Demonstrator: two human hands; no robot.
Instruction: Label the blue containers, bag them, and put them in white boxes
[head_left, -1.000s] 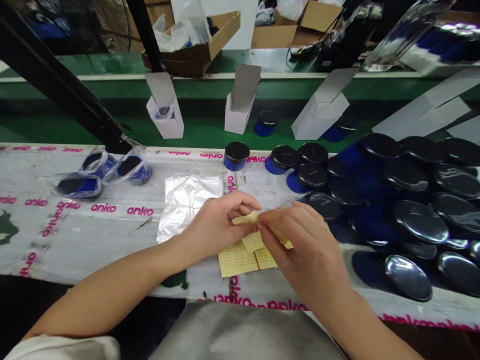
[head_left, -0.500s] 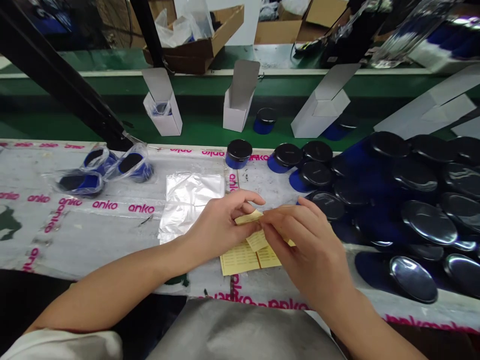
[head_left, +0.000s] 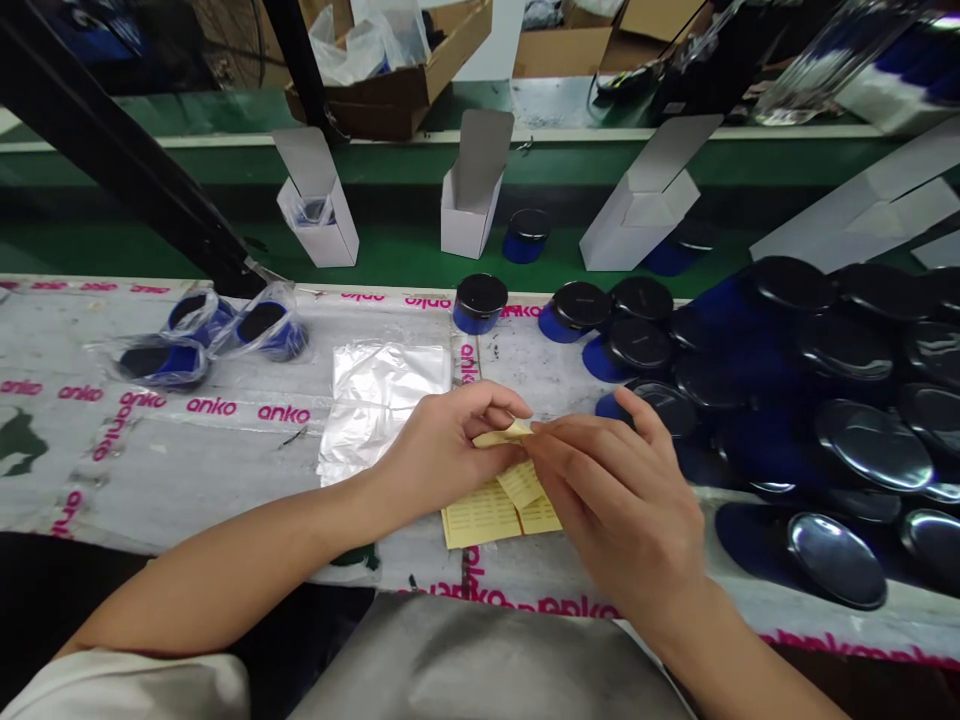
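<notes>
My left hand [head_left: 448, 442] grips a folded strip of yellow label sheet [head_left: 504, 435] between thumb and fingers. At the strip's right end, the fingertips of my right hand [head_left: 626, 495] are pinched together on its edge. Whether a single label has come loose there is hidden by the fingers. Below both hands a larger part of the yellow sheet [head_left: 480, 518], with rows of small print, lies on the table. A stack of clear plastic bags [head_left: 386, 375] is just left of my left hand. One blue jar with a black lid [head_left: 480, 303] stands beyond the hands.
Many dark blue jars [head_left: 840, 345] crowd the right side. Three bagged jars [head_left: 270, 328] lie at the left. Along the green belt [head_left: 405, 235] stand open white boxes [head_left: 471, 215] and another jar [head_left: 526, 235]. A black post [head_left: 142, 150] slants down at the left.
Both hands keep their grip on the yellow sheet; my right hand has shifted slightly to the right. The white boxes on the belt sit a little further left against the table.
</notes>
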